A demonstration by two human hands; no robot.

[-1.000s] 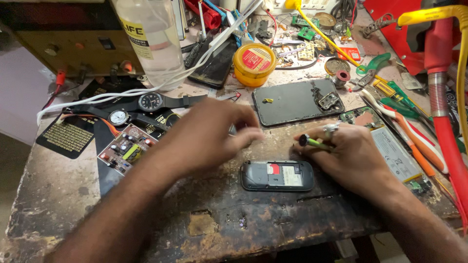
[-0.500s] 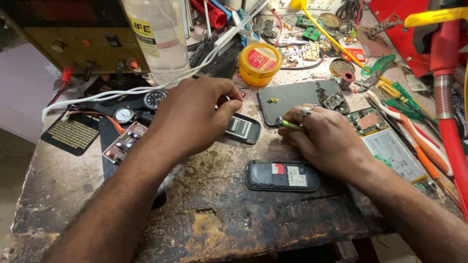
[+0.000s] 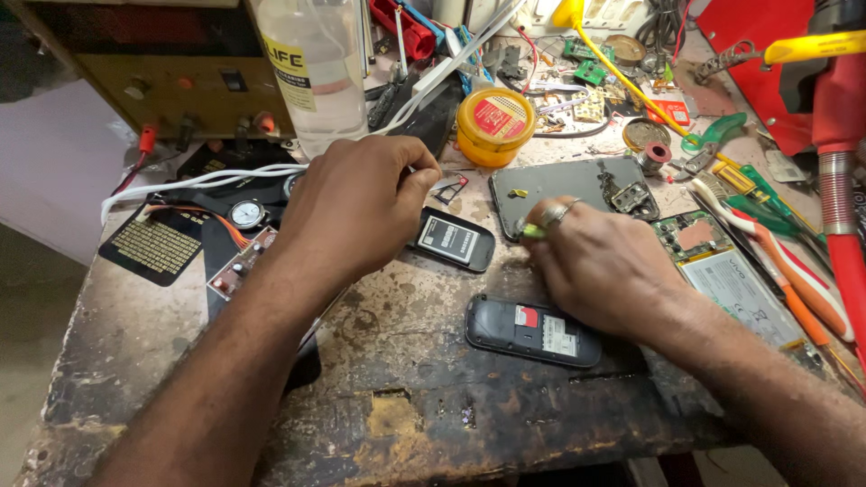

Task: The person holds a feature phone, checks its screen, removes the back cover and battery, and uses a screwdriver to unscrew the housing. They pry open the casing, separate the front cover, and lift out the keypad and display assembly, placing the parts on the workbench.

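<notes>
1. Since half a second ago the left hand (image 3: 356,212) has pulled its fingertips up off the small black battery (image 3: 454,239), which now lies uncovered on the bench (image 3: 162,379) just beside that hand.
2. Its grip is pinched shut, thumb against fingers, near a small dark frame-shaped part (image 3: 448,189); whether anything sits between the fingertips I cannot tell.
3. Across from it, the right hand (image 3: 603,271) rests knuckles-up on the bench, its grip closed around a slim green-handled tool (image 3: 532,232) whose end shows past the ringed finger. Resting the hand this way probably steadies the tool tip.
4. Nearest the person lies an open dark handset (image 3: 532,331), back cover off, its compartment facing up and touching the heel of the right hand. It seems kept close so that both hands can reach it.
5. Farther back, a dark phone back panel (image 3: 577,185) lies flat with a loose metal piece on it, and a yellow round tin (image 3: 492,126) stands just behind.
6. To the right an opened smartphone (image 3: 731,280) shows its battery, with screwdrivers alongside.
7. A clear plastic bottle (image 3: 316,72) stands at the rear left, beside white cables (image 3: 194,185).
</notes>
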